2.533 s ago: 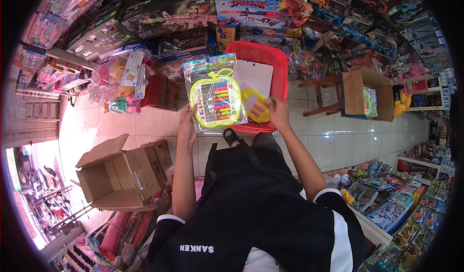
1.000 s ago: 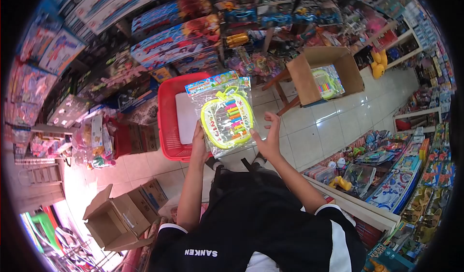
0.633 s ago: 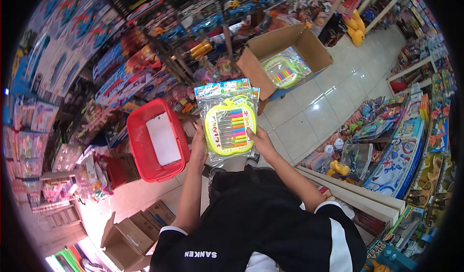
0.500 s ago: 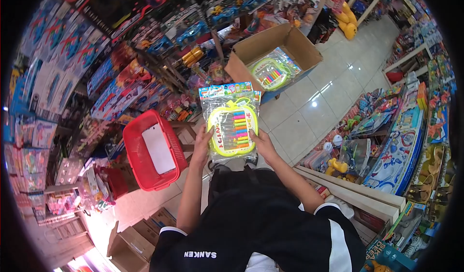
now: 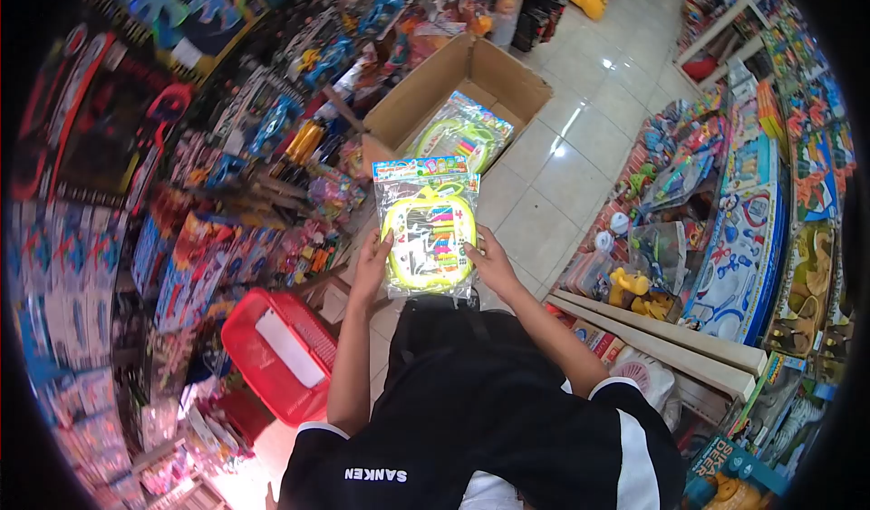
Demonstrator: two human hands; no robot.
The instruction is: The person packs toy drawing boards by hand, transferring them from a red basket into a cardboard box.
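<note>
A packaged toy abacus [image 5: 430, 238] with a yellow-green apple-shaped frame and coloured beads is held in front of my body, in a clear bag with a printed header. On its left edge my left hand [image 5: 372, 261] grips with the thumb on the front. My right hand [image 5: 489, 258] pinches the opposite edge in the same way. Just beyond the package stands an open cardboard box [image 5: 507, 79]. Inside it lie similar bagged toys [image 5: 464, 134] with green frames, their lower part hidden behind the held package.
A red plastic basket [image 5: 313, 329] with a white sheet [image 5: 288, 349] inside stands at left. Shelves of packaged toys [image 5: 227, 238] line the left side. At right, a low wooden shelf rail [image 5: 662, 347] borders more toys [image 5: 734, 247]. Tiled floor [image 5: 589, 147] runs between them.
My view has turned to the right, so the box and basket appear further left and the basket lower. Both hands still hold the abacus package, which shows more glare.
</note>
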